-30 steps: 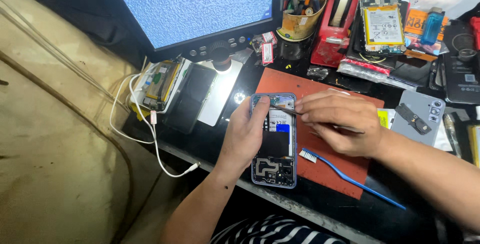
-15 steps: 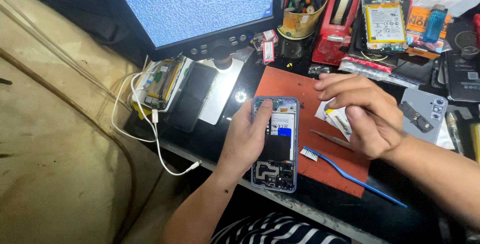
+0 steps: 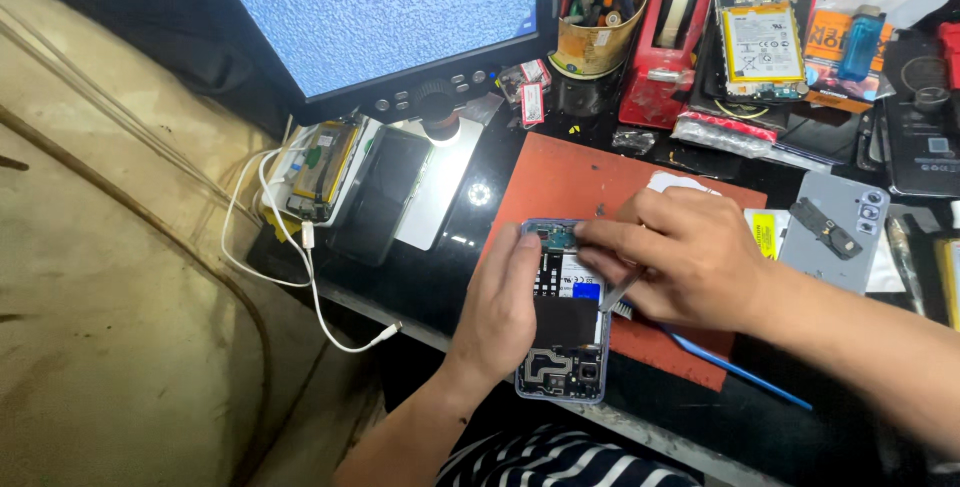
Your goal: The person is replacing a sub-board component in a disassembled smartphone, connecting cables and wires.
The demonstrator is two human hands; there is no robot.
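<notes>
Inspection: my right hand, away at the red mat moments ago, is back pinching tweezers over the opened phone; my left hand grips its edge, steadying.

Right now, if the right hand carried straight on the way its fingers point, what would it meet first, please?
The right hand points leftward over the opened phone; going on, it would probably meet the left hand, whose thumb grips the phone's upper edge. Depth is unclear.

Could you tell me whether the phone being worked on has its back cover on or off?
Off: the phone shows bare circuit boards inside its frame.
</notes>
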